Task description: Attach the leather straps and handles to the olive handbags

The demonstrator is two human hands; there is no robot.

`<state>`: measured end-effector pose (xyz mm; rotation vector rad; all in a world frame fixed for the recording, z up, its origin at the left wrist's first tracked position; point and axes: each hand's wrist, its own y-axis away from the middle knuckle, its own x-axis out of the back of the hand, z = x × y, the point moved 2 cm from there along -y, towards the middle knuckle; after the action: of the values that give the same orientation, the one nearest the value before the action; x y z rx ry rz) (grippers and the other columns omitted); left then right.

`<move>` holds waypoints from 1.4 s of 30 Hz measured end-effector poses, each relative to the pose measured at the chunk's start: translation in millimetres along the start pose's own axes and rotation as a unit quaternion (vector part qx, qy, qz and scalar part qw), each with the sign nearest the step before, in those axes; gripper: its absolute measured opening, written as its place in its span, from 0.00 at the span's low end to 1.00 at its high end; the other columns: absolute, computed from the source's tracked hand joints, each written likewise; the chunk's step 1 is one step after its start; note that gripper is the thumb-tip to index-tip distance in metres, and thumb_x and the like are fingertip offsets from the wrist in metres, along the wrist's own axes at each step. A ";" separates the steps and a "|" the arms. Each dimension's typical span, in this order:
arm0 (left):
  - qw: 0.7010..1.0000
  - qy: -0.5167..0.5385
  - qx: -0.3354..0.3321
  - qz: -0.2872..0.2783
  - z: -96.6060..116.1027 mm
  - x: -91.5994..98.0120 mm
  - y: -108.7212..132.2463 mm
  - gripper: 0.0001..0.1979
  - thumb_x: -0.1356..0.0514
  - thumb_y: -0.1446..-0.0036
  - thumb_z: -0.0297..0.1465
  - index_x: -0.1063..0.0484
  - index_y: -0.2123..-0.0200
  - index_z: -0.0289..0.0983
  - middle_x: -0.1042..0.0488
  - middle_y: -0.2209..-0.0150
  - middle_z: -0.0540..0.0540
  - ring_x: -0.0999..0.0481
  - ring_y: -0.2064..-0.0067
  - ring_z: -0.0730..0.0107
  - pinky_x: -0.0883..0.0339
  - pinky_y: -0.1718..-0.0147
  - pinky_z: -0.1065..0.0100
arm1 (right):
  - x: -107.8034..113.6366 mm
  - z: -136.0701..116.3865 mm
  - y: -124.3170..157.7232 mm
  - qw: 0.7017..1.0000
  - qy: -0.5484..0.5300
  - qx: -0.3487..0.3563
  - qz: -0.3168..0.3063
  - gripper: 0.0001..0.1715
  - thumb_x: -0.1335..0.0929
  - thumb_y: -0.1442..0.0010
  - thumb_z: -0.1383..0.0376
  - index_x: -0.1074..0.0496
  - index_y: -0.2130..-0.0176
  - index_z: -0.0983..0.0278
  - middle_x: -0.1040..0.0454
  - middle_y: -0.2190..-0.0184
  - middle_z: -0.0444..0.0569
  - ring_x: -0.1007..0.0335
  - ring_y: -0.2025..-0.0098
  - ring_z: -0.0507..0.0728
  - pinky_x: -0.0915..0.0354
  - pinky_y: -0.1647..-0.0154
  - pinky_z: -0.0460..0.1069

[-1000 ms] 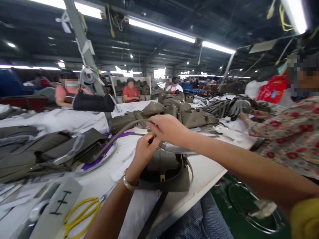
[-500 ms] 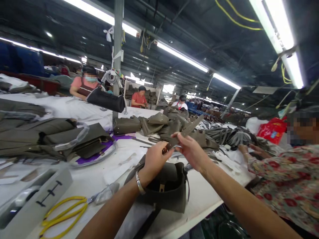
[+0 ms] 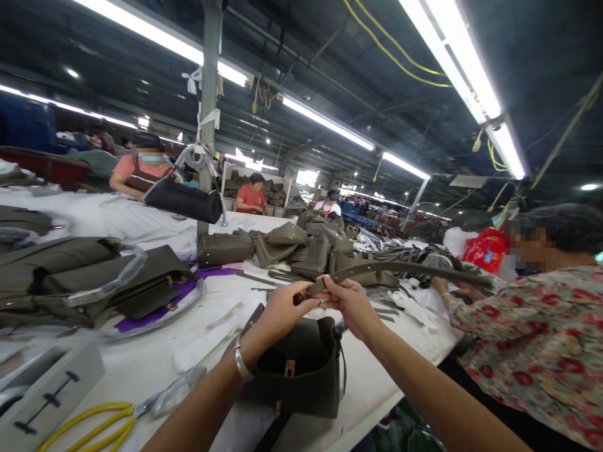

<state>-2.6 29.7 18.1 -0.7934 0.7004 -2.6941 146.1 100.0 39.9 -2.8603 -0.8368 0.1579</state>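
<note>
A long olive-grey strap [image 3: 400, 269] with small holes stretches off to the right from my hands. My left hand [image 3: 284, 316] is closed on its near end, where something brownish, perhaps a buckle, is mostly covered by the fingers. With thumb and fingers, my right hand [image 3: 347, 302] pinches the same strap just beside the left. Below both hands an olive-grey handbag [image 3: 311, 395] stands on the white table [image 3: 372, 389], its top open and a gold-coloured clasp piece on the front. My left forearm partly covers the bag.
Yellow-handled scissors [image 3: 97, 420] lie at lower left beside a white box [image 3: 51, 398]. Several finished-looking bags [image 3: 141, 276] lie left; bag bodies [image 3: 277, 242] are heaped ahead. A person in a floral top [image 3: 537, 351] works close on the right. A metal post [image 3: 207, 125] rises behind.
The strap's free end has swung out to the right and now extends long and arched. Both hands keep hold of it. The view has turned slightly right.
</note>
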 end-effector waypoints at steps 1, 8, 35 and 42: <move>0.999 0.049 -0.009 -0.017 -0.3 3.2 1.0 0.18 0.38 0.42 0.38 0.25 0.50 0.39 0.21 0.56 0.44 0.25 0.56 0.60 0.36 0.59 0.66 | 1.1 0.9 -0.4 1.000 -0.025 -0.014 -0.001 0.18 0.25 0.48 0.53 0.20 0.63 0.64 0.18 0.69 0.51 0.21 0.69 0.56 0.25 0.70 0.46; 0.952 0.269 0.080 -0.122 1.2 17.8 15.2 0.28 0.44 0.36 0.39 0.40 0.35 0.37 0.23 0.57 0.42 0.24 0.56 0.63 0.34 0.54 0.65 | 5.9 2.1 -0.9 0.997 -0.074 -0.033 -0.003 0.21 0.22 0.51 0.55 0.21 0.62 0.67 0.19 0.73 0.51 0.22 0.73 0.53 0.25 0.73 0.42; 0.995 0.091 0.025 -0.021 2.0 26.4 18.6 0.19 0.35 0.47 0.36 0.27 0.53 0.38 0.21 0.60 0.46 0.23 0.60 0.62 0.31 0.61 0.67 | 3.8 -57.4 -11.1 0.995 0.044 0.053 -0.076 0.10 0.27 0.48 0.62 0.23 0.65 0.63 0.28 0.76 0.41 0.49 0.81 0.46 0.50 0.82 0.43; 0.995 0.031 0.045 0.081 -7.3 29.5 43.8 0.14 0.35 0.44 0.38 0.24 0.56 0.41 0.21 0.60 0.50 0.23 0.60 0.65 0.32 0.60 0.67 | 15.5 -93.6 -13.1 0.990 -0.049 0.110 -0.071 0.11 0.24 0.47 0.62 0.22 0.62 0.60 0.24 0.63 0.44 0.45 0.78 0.44 0.46 0.83 0.39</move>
<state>-26.6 -15.5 3.5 -0.6044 0.6228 -2.5922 165.8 108.1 133.3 -2.5957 -0.9724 0.3535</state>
